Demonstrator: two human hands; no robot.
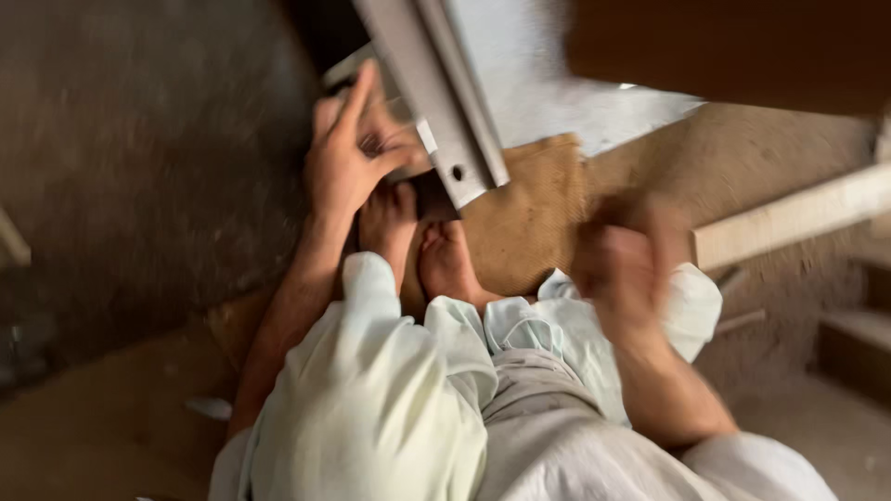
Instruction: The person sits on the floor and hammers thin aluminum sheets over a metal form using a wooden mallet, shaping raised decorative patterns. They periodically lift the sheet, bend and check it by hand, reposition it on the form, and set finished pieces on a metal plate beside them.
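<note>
In the head view, a grey metal channel [436, 102] is seen at twelve o'clock, its lower end steadied by the left hand [348, 153], fingers spread against it. The right hand [626, 255], at three o'clock, is blurred; its finger state cannot be told. Bare feet [418, 246] rest on brown matting [529, 218].

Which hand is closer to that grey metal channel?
Left. The left hand rests against the grey metal channel; the blurred right hand is apart, lower right.
</note>
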